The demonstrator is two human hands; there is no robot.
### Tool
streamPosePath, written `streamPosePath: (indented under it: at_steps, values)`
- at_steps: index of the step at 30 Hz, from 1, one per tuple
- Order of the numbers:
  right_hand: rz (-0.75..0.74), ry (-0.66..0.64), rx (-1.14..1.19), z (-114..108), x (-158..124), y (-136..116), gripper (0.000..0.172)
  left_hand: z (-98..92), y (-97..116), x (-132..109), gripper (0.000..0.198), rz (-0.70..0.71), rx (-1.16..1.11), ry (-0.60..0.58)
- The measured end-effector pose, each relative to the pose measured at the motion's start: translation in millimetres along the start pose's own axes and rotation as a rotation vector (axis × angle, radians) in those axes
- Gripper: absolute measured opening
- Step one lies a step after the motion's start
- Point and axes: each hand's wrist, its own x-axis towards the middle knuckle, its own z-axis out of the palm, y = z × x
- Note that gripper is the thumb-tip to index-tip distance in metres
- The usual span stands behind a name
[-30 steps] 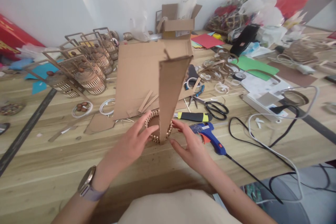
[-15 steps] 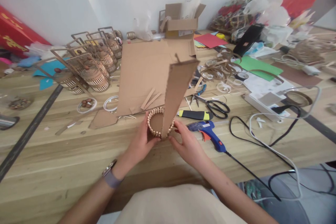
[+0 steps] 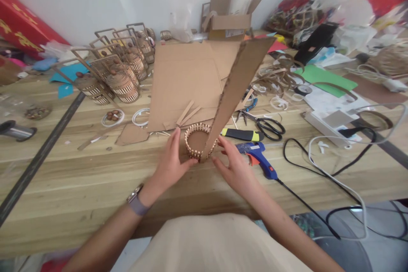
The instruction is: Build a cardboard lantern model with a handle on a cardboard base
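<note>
A small round basket (image 3: 193, 151) with a wall of short pale sticks and a flat brown cardboard floor stands on the wooden table in front of me. A long cardboard strip (image 3: 239, 83) rises from its front right side and leans away to the right. My left hand (image 3: 170, 163) is open at the basket's left; its fingers are straight and a little off the wall, the thumb close to the front. On the right, my right hand (image 3: 234, 161) curves round the basket's side, fingertips at the wall and thumb by the strip's lower end.
Behind the basket lies a big cardboard sheet (image 3: 186, 72) with thin strips on it. To the right are a utility knife (image 3: 242, 134), scissors (image 3: 269, 127) and a blue glue gun (image 3: 259, 159) with its cord. Lidded stick baskets with tall handles (image 3: 123, 85) stand at the back left.
The view has shifted, so the table's things appear further right. My left fingers have come away from the basket's wall. The cardboard strip leans more to the right.
</note>
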Motion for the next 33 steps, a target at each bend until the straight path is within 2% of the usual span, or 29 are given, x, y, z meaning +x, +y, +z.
streamPosePath:
  at_steps: [2, 3, 6, 9, 12, 15, 19, 22, 25, 29, 31, 33]
  values:
    - [-0.018, 0.052, -0.034, -7, 1, -3, 0.055, -15.7, 11, 4, 0.089, 0.015, -0.034, 0.019]
    - [-0.032, 0.077, -0.039, -11, 3, -4, 0.052, -23.8, 18, 8, 0.084, 0.049, -0.118, -0.008]
    - [-0.075, 0.129, -0.028, -21, 10, -9, 0.046, -43.2, 43, 26, 0.06, 0.099, -0.527, -0.262]
    - [-0.097, 0.126, -0.003, -30, 18, -14, 0.042, -50.6, 65, 49, 0.05, 0.093, -0.751, -0.508]
    - [-0.094, 0.101, 0.007, -38, 25, -18, 0.041, -48.7, 76, 64, 0.046, 0.052, -0.769, -0.734]
    - [-0.078, 0.088, 0.022, -46, 30, -21, 0.036, -45.2, 75, 68, 0.044, 0.042, -0.704, -0.838]
    - [0.006, 0.025, 0.168, -59, 39, -29, 0.028, -44.1, 73, 66, 0.038, 0.108, -0.513, -0.849]
    - [0.049, -0.061, 0.309, -66, 47, -41, 0.028, -44.0, 76, 66, 0.038, 0.132, -0.451, -0.828]
    - [0.017, -0.173, 0.443, -69, 52, -55, 0.027, -42.0, 79, 66, 0.037, 0.154, -0.445, -0.775]
    - [-0.043, -0.329, 0.517, -67, 55, -70, 0.027, -37.6, 77, 64, 0.022, 0.156, -0.441, -0.627]
    - [-0.092, -0.366, 0.529, -63, 55, -73, 0.027, -35.9, 77, 62, 0.02, 0.191, -0.42, -0.559]
    - [-0.106, -0.364, 0.563, -59, 53, -72, 0.025, -35.0, 77, 60, 0.025, 0.227, -0.386, -0.545]
